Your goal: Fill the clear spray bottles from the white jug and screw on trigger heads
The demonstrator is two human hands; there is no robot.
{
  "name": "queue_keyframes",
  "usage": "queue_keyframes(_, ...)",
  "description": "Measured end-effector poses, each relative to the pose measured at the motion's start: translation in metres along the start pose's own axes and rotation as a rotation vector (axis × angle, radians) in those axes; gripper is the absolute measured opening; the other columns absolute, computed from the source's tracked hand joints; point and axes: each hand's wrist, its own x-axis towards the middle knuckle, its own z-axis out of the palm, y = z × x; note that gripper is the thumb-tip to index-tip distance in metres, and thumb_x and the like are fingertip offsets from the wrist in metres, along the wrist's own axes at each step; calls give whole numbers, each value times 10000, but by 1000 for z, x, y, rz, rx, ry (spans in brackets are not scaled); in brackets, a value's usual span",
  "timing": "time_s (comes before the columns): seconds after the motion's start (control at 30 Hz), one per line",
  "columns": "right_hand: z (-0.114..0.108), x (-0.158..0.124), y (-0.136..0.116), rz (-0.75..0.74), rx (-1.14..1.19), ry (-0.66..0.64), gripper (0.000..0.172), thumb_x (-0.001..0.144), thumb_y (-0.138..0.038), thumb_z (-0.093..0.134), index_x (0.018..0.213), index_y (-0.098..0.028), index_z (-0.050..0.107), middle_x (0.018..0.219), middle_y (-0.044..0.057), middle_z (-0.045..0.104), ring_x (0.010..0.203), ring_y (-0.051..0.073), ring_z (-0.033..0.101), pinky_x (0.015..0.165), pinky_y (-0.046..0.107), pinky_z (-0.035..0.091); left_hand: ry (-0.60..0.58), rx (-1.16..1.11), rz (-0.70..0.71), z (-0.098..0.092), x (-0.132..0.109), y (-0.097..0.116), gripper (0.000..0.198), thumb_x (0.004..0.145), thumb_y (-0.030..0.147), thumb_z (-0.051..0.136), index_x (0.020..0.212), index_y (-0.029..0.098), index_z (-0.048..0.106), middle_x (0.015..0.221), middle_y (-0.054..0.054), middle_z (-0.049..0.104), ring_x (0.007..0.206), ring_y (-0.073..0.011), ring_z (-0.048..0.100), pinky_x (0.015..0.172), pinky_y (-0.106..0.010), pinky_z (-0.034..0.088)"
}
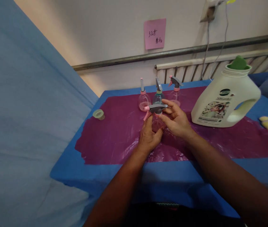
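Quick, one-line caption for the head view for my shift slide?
Left hand and right hand on a pink-triggered spray bottle, three more spray bottles behind it, cream handled jug to the right.

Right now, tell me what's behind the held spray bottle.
Three more: left pink bottle, teal bottle, right pink bottle. The held bottle and right hand hide lower parts of the last two.

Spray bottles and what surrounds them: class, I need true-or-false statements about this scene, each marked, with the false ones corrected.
1. The left hand and right hand touch the same bottle. True.
2. The left hand grips the teal bottle. False: the teal bottle stands behind the held one.
3. The jug stands right of the hands. True.
4. The cup is beside the jug. False: the cup is left of the hands.
5. A pink note is on the wall. True.
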Motion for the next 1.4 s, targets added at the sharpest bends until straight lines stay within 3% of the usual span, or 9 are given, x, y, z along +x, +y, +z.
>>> queue_keyframes(0.13, 4, 6, 7, -51, -59, 76, 655, 971, -415, 851, 1560, -291, 591, 1389, 86, 804, 1310, 246, 772, 1251, 501, 566, -12, -1, -4, 2, 5, -5, 901, 1052, 276, 728, 1816, 322, 253, 1877, -134, 364, 1751, -349, 359, 1428, -644, 343)
queue_keyframes(0.37, 2, 8, 23, -49, -167, 142, 655, 979, -458, 825, 1546, -265, 560, 1346, 121, 818, 1310, 275, 779, 1233, 530, 565, -84, 45, -1, -1, 3, -10, 837, 1084, 295, 666, 1824, 298, 273, 1871, -160, 375, 1744, -346, 372, 1429, -630, 334)
queue_keyframes(0.5, 5, 4, 25, -73, -293, 213, 798, 978, -485, 825, 1662, -255, 484, 1342, 134, 820, 1298, 291, 784, 1235, 557, 551, -45, 107, -1, -1, 1, -14, 792, 1078, 301, 641, 1807, 289, 329, 1836, -166, 431, 1710, -345, 423, 1409, -625, 363)
queue_keyframes(0.6, 6, 4, 22, -99, -331, 175, 907, 987, -479, 800, 1752, -229, 382, 1466, 180, 757, 1311, 288, 770, 1221, 538, 567, -15, 161, 12, -1, 0, -13, 799, 1048, 304, 666, 1787, 260, 364, 1796, -180, 478, 1680, -354, 457, 1387, -632, 385)
queue_keyframes(0.73, -8, 3, 8, -179, -466, 124, 975, 987, -453, 762, 1805, -205, 294, 1532, 196, 700, 1313, 289, 739, 1188, 532, 592, 22, 238, 40, -10, -2, 3, 862, 1020, 262, 676, 1808, 244, 324, 1759, -197, 516, 1628, -363, 509, 1342, -623, 436)
queue_keyframes(0.83, -23, -7, -8, -208, -703, 166, 986, 1013, -461, 712, 1835, -191, 238, 1271, 148, 795, 1144, 305, 774, 1096, 543, 622, 41, 306, -6, -21, -6, 21, 938, 1039, 259, 664, 1852, 274, 198, 1558, -175, 694, 1353, -331, 716, 1190, -558, 572)
queue_keyframes(0.93, -29, -27, -22, -106, -1032, 101, 990, 1071, -429, 622, 1858, -127, 102, 1019, 113, 823, 904, 308, 797, 909, 469, 638, -31, 408, -81, -31, -7, 39, 994, 1057, 272, 653, 1869, 277, 81, 1368, -137, 803, 1104, -312, 807, 1045, -493, 628)
queue_keyframes(1.1, -15, -49, -42, 29, -1452, -63, 912, 1118, -314, 504, 1849, -68, 17, 1070, 193, 854, 894, 308, 828, 806, 367, 600, -120, 632, -114, -42, 1, 69, 974, 1080, 290, 611, 1873, 275, 44, 1552, -197, 738, 1161, -367, 826, 990, -472, 631)
queue_keyframes(1.4, -7, -41, -61, 41, -1529, -83, 966, 1094, -235, 498, 1848, -90, -88, 1149, 219, 856, 930, 338, 859, 836, 414, 638, -134, 790, -144, -54, 13, 89, 1020, 1057, 243, 602, 1870, 284, -12, 1472, -200, 781, 1098, -373, 845, 959, -478, 637)
